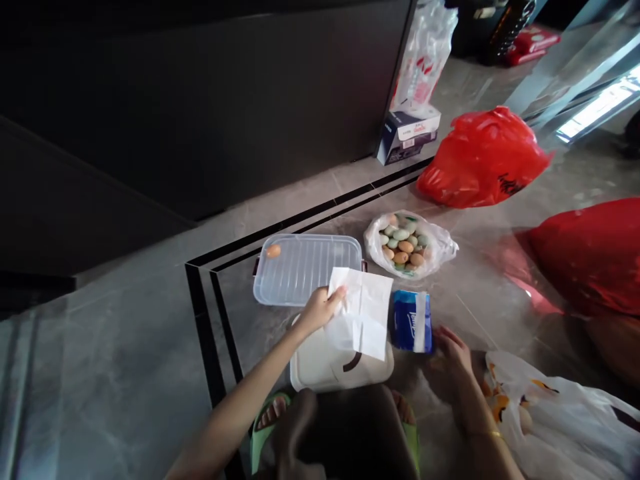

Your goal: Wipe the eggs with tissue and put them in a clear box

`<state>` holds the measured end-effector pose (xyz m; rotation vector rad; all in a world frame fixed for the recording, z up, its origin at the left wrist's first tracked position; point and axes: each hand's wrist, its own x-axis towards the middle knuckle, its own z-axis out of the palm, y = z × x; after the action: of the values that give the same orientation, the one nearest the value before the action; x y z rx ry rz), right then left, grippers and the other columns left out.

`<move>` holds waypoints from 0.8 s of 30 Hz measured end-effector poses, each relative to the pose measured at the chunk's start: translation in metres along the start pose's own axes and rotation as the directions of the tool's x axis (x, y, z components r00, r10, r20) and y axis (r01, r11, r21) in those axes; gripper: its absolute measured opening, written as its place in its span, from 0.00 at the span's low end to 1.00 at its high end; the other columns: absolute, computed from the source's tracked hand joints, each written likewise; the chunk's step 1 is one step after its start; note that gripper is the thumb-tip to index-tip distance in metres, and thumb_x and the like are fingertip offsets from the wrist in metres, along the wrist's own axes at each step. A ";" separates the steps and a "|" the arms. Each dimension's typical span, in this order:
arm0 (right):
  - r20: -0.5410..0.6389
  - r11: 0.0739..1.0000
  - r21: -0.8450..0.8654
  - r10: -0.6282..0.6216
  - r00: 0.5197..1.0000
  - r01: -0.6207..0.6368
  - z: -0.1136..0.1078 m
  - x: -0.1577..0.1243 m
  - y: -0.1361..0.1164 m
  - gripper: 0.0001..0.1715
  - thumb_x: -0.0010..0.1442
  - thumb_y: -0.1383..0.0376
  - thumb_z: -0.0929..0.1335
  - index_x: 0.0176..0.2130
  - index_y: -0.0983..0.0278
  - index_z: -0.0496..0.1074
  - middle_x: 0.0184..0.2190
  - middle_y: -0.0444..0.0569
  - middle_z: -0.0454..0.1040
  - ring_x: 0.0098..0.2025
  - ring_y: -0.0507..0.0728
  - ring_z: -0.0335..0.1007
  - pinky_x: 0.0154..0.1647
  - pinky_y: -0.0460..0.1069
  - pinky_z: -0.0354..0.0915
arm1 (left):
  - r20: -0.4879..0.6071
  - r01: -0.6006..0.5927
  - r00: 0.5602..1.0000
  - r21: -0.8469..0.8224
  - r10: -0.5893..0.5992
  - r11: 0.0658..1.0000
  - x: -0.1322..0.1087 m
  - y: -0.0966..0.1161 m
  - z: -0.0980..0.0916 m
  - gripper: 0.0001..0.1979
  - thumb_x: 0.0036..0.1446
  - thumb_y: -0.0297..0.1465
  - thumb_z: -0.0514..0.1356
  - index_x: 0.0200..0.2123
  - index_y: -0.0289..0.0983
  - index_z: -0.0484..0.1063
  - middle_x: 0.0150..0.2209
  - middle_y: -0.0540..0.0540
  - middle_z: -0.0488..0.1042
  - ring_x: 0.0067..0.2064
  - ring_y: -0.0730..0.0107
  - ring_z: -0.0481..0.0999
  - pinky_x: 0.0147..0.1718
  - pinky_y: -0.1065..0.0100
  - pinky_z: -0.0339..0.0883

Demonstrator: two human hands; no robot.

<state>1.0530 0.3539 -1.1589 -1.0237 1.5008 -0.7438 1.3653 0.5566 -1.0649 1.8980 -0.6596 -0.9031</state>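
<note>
My left hand grips an unfolded white tissue by its left edge, above a white lid with a dark curved handle. My right hand holds nothing that I can see; its fingers are stretched out at the right side of a blue tissue pack, and I cannot tell whether they touch it. Beyond the lid stands a clear plastic box with a single brown egg in its far left corner. A white plastic bag beside the box lies open around several brown and greenish eggs.
A red bag lies farther back, with another red bag at the right. Near my right forearm sits a white patterned bag. Dark cabinet panels border the tiled floor, with a small carton at their end.
</note>
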 end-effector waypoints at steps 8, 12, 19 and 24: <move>0.649 0.959 -0.100 0.264 0.713 -0.264 0.083 -0.103 -0.040 0.31 0.45 0.52 0.76 0.47 0.63 0.75 0.40 0.54 0.80 0.43 0.65 0.76 0.43 0.57 0.71 | 0.162 -0.010 0.986 -0.155 0.036 0.988 -0.030 -0.005 0.049 0.23 0.61 0.49 0.51 0.25 0.35 0.67 0.22 0.51 0.68 0.25 0.74 0.66 0.26 0.73 0.59; 0.651 0.905 -0.119 0.383 0.656 -0.409 0.113 -0.112 -0.047 0.19 0.43 0.56 0.77 0.31 0.65 0.76 0.22 0.46 0.76 0.22 0.55 0.71 0.25 0.49 0.68 | 0.032 0.072 0.997 -0.065 -0.070 0.995 -0.053 -0.051 0.023 0.20 0.63 0.47 0.51 0.35 0.36 0.72 0.30 0.48 0.75 0.32 0.69 0.74 0.34 0.70 0.66; 0.628 0.905 -0.101 0.381 0.679 -0.414 0.136 -0.107 -0.058 0.16 0.35 0.63 0.78 0.28 0.63 0.75 0.23 0.43 0.76 0.23 0.53 0.71 0.24 0.46 0.66 | -0.473 0.355 0.854 0.222 -0.218 0.908 -0.108 -0.155 -0.057 0.13 0.59 0.37 0.56 0.42 0.38 0.73 0.46 0.41 0.78 0.54 0.54 0.74 0.51 0.55 0.67; 0.702 0.942 -0.081 0.285 0.653 -0.325 0.190 -0.123 -0.071 0.15 0.42 0.58 0.75 0.31 0.61 0.75 0.27 0.46 0.78 0.29 0.58 0.73 0.30 0.50 0.66 | -0.579 0.099 0.770 0.525 0.269 0.846 -0.072 -0.137 -0.093 0.12 0.64 0.33 0.52 0.41 0.39 0.76 0.45 0.42 0.78 0.52 0.58 0.74 0.53 0.57 0.66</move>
<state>1.2539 0.4502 -1.0777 -0.8393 0.9184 -0.0944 1.4081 0.7178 -1.1336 2.4522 -0.5960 0.0627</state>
